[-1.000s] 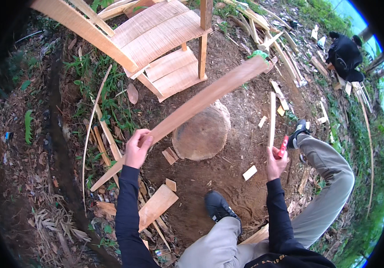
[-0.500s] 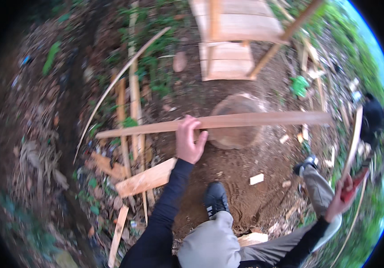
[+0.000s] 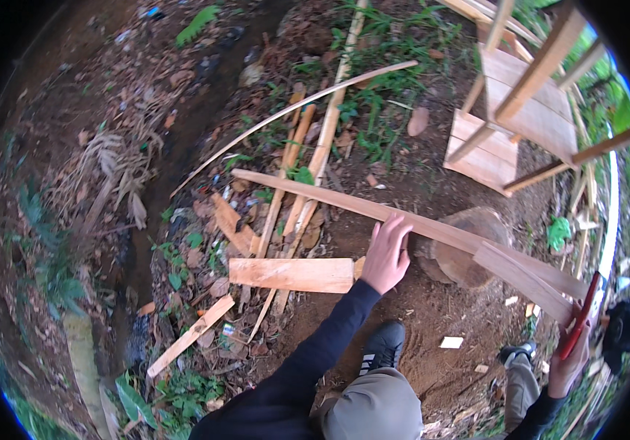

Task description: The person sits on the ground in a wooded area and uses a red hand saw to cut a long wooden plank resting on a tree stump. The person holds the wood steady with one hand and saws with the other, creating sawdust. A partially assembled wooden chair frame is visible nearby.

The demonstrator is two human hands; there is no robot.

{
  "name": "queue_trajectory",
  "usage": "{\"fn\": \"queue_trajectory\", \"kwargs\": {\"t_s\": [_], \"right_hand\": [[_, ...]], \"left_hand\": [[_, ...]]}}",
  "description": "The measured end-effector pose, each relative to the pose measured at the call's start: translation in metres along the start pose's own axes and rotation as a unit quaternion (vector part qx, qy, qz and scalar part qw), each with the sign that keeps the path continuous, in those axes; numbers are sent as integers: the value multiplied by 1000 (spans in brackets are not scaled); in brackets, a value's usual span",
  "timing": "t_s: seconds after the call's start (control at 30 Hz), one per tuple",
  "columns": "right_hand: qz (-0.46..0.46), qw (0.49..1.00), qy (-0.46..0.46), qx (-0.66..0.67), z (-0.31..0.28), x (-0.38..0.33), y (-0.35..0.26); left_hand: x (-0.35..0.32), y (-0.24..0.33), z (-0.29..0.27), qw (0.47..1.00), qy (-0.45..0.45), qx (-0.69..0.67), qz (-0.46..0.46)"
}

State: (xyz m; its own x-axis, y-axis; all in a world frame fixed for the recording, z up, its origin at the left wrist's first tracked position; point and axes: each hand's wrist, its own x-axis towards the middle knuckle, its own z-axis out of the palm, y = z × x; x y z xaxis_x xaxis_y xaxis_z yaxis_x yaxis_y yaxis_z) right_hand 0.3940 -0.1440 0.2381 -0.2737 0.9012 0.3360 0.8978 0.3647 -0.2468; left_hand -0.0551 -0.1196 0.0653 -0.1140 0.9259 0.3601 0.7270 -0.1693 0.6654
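A long narrow plank (image 3: 330,196) lies slantwise across a round wooden stump (image 3: 469,271). My left hand (image 3: 387,257) grips it left of the stump, fingers over the wood. At the right, my right hand (image 3: 570,356) is closed round the red handle of a long-bladed tool (image 3: 588,315). Its bright, slightly curved blade points away from me; whether it is a saw or a machete I cannot tell. A shorter flat board (image 3: 524,282) runs from the right hand's fingers to the plank over the stump and overlaps it. The right hand seems to hold its near end too.
Wooden furniture with slatted boards and posts (image 3: 528,103) stands at the far right. Poles, a curved strip (image 3: 293,110) and a cut board (image 3: 293,274) lie left. My shoe (image 3: 383,345) is near the stump. A muddy channel (image 3: 183,147) runs farther left. A dark shape (image 3: 627,330) is at the right edge.
The view has swung left, so the scene sits farther right and the plank slants. My right hand has come nearer the plank, bringing the shorter board over it. My left hand stays on the plank.
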Motion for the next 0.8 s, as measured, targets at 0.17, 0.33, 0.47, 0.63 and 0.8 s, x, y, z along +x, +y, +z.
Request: {"fn": "queue_trajectory", "kwargs": {"t_s": [0.17, 0.33, 0.47, 0.63, 0.8], "right_hand": [[40, 993, 31, 102, 10, 17, 17], [77, 987, 49, -129, 5, -34, 48], [-10, 995, 95, -28, 5, 0, -3], [79, 996, 51, 1, 5, -1, -19], [78, 996, 29, 15, 17, 0, -24]], "left_hand": [[52, -24, 7, 991, -73, 98, 52], [63, -31, 21, 986, -120, 1, 112], [51, -37, 7, 982, -170, -7, 84], [43, -54, 1, 974, -213, 34, 66], [51, 18, -2, 969, -219, 12, 114]]}}
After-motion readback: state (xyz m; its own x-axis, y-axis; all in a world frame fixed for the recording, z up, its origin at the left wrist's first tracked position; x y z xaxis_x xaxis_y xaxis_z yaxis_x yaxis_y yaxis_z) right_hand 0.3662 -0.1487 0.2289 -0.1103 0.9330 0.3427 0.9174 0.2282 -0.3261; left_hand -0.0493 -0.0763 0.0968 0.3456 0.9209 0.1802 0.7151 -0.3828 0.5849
